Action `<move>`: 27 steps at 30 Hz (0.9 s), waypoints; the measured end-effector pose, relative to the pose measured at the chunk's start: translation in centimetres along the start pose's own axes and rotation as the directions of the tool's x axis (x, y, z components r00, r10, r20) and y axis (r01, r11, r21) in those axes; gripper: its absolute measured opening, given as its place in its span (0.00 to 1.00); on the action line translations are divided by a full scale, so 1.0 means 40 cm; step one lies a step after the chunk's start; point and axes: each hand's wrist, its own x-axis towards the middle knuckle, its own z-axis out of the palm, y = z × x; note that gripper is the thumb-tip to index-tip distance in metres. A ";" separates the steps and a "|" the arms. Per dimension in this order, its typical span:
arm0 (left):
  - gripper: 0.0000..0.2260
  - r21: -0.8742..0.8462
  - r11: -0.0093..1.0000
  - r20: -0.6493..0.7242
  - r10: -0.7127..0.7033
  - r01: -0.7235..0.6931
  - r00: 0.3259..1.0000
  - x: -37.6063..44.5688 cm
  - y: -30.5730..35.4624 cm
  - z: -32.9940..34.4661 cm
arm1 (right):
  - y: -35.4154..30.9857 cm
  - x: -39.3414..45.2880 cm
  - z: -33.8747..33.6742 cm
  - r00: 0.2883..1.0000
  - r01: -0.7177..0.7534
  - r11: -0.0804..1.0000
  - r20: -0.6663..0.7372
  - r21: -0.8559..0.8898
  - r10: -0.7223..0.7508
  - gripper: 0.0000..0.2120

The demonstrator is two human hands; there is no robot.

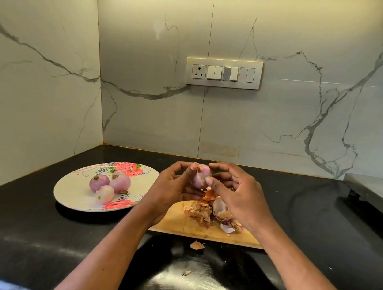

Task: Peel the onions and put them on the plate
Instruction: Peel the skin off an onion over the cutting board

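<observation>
Small pale-purple onion: cupped in left hand, pinched by right hand; round floral plate lies leftward, nearer the left hand.

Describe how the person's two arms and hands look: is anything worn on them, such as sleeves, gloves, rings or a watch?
Both forearms are bare up to the bottom edge of the picture; no sleeve shows. The left hand and the right hand wear no gloves. No watch or bracelet shows on either wrist, and no ring on the fingers in view. The nails that show look short and unpainted.
</observation>
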 end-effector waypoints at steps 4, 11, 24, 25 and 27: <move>0.21 0.078 0.997 0.005 -0.008 0.007 1.000 0.004 -0.002 0.001 | 0.003 0.004 -0.003 0.999 -0.019 0.999 -0.027 0.048 0.020 0.09; 0.23 0.140 0.990 0.029 0.004 -0.008 1.000 0.000 0.000 0.005 | -0.005 -0.001 -0.002 0.999 -0.035 0.998 -0.003 0.042 0.035 0.09; 0.20 0.045 0.999 0.059 0.028 -0.030 0.998 -0.009 0.007 0.004 | 0.012 0.013 -0.016 0.997 -0.074 0.977 0.020 0.200 0.071 0.11; 0.20 0.037 0.999 0.056 0.026 -0.028 0.998 -0.009 0.008 0.004 | 0.010 0.013 -0.017 0.997 -0.077 0.974 0.021 0.213 0.074 0.12; 0.20 0.034 0.999 0.052 0.027 -0.029 0.998 -0.007 0.008 0.003 | 0.008 0.013 -0.019 0.996 -0.088 0.967 0.038 0.237 0.082 0.12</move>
